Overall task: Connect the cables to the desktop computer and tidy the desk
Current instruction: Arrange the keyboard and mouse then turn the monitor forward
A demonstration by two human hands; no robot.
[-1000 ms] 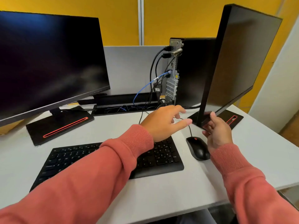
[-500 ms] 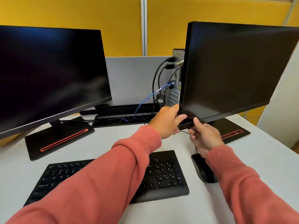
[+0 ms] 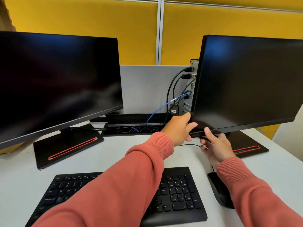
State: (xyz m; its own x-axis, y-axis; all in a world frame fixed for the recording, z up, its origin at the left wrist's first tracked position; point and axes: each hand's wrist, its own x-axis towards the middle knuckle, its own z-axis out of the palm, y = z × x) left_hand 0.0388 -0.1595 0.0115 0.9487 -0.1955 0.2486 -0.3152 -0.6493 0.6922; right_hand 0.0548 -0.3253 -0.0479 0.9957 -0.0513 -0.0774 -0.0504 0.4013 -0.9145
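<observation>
Both grips curled on right monitor [image 3: 246,86] lower-left corner: left hand [image 3: 179,128] at corner, right hand [image 3: 216,147] under bottom edge. Bare surface [image 3: 114,154] between stands.

Both monitors [image 3: 57,79] [image 3: 246,82] are showing plain black, bases [image 3: 68,149] sporting a red stripe. Black keyboard [image 3: 177,194] and mouse [image 3: 219,192] are sitting on a white desk [image 3: 98,158]; salmon ribbed sleeves [image 3: 127,177], yellow wall panels [image 3: 82,18], one blue cable [image 3: 157,110].

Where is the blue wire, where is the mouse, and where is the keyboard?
blue wire [image 3: 161,107], head view, middle of its slanting stretch beside the computer.
mouse [image 3: 218,191], head view, its black top left of the sleeve.
keyboard [image 3: 177,192], head view, the number keys on its right end.
</observation>
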